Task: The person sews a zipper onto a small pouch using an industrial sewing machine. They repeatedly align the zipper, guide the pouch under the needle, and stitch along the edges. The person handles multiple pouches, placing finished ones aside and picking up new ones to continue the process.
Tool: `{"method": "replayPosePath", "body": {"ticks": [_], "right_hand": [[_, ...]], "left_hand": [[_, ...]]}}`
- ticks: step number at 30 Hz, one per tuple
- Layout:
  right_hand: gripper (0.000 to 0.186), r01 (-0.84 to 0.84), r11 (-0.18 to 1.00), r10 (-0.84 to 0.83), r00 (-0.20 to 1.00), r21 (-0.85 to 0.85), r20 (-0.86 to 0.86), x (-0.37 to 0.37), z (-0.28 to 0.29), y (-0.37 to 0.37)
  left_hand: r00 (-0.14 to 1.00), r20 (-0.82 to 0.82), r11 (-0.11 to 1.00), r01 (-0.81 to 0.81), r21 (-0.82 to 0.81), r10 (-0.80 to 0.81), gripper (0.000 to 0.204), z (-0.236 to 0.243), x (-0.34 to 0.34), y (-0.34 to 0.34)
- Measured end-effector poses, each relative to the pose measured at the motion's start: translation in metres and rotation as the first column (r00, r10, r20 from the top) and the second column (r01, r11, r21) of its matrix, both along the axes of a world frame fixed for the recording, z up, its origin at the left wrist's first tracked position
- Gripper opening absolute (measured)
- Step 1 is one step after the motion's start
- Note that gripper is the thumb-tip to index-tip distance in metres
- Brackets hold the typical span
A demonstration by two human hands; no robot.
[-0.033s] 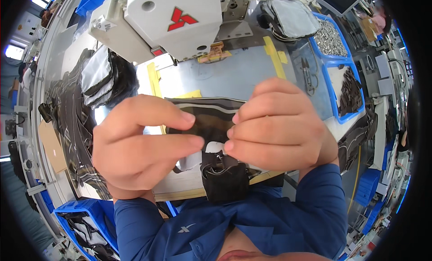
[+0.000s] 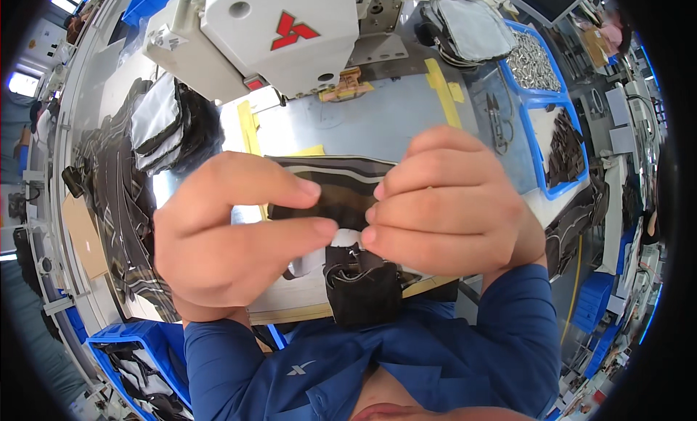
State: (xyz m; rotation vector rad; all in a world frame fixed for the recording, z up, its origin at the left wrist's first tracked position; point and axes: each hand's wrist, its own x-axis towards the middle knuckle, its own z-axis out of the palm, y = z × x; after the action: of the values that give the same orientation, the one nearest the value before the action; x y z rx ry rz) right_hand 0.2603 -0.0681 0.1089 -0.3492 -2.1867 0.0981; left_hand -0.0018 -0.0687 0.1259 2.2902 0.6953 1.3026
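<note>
While dark striped fabric [image 2: 120, 181] lies along the left edge of the bench [image 2: 287, 301], a pile of black pouches with pale panels [image 2: 155, 114] rests just to its right. A white sewing machine [image 2: 247, 43] stands at the far edge. The left hand [image 2: 210, 252] is above the near half, thumb and forefinger parted by a narrow gap, nothing visibly gripped. Between the hands, a striped cloth panel [image 2: 330, 185] extends with its long axis left to right, roughly parallel to the near edge; its right end is hidden. A black zipped pouch [image 2: 363, 296] crosses the near edge, long axis running toward the wearer, zipper end pointing to the far edge. A white piece [image 2: 345, 238] shows at that end. The right hand [image 2: 450, 210] is curled, fingertips beside the white piece; whether it grips anything cannot be told. Snips [image 2: 496, 122] lie farther right, near blue trays [image 2: 544, 98] containing metal parts [image 2: 534, 61] and brown pieces [image 2: 565, 151].
</note>
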Motion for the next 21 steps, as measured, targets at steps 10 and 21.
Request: {"method": "replayPosePath", "body": {"ticks": [10,21], "right_hand": [[0.011,-0.014,1.0,0.014,1.0,-0.018,0.023,0.002,0.003,-0.003],[0.012,-0.021,1.0,0.021,1.0,-0.017,-0.004,0.0,0.001,-0.002]], "left_hand": [[0.995,-0.09,0.986,0.06,0.158,-0.046,0.015,-0.004,0.007,0.005],[0.979,-0.152,0.928,-0.073,0.366,0.138,0.003,-0.005,0.014,-0.007]]}}
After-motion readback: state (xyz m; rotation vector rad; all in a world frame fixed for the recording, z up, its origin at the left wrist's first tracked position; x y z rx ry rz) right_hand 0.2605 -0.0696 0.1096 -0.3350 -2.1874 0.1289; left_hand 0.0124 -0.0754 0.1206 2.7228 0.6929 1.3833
